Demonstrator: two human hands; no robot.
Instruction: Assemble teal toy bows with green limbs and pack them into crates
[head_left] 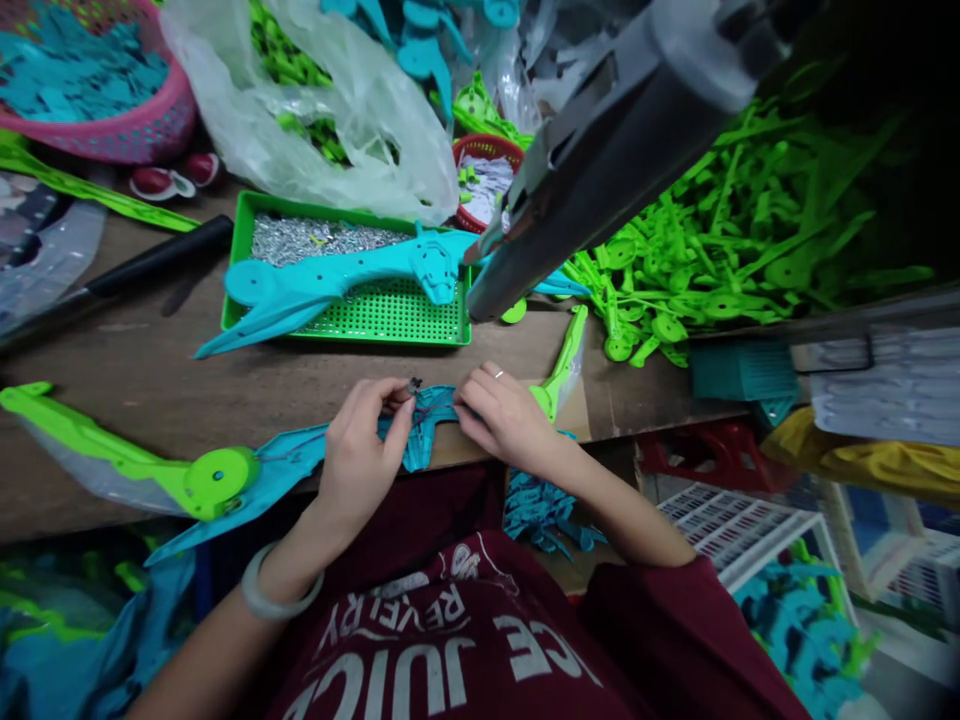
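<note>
A blue plastic shell (418,445) lies open side up along the near edge of the bench, with thin reddish wires running inside it. Green arms reach out from it on both sides, a long one (112,445) on the left and a shorter one (564,365) on the right. Between thumb and fingers, my left hand (360,445) pinches a small dark part (414,385) just above the shell. My right hand (510,415) is closed at the shell's right part, and its fingertips hide whatever they hold.
Behind the shell stands a green tray (405,325) of small metal pieces, with another blue shell (322,285) lying across it. A grey tool body (600,160) hangs over the bench. Green parts (712,230) are heaped at the right. A black-handled tool (157,260) lies left.
</note>
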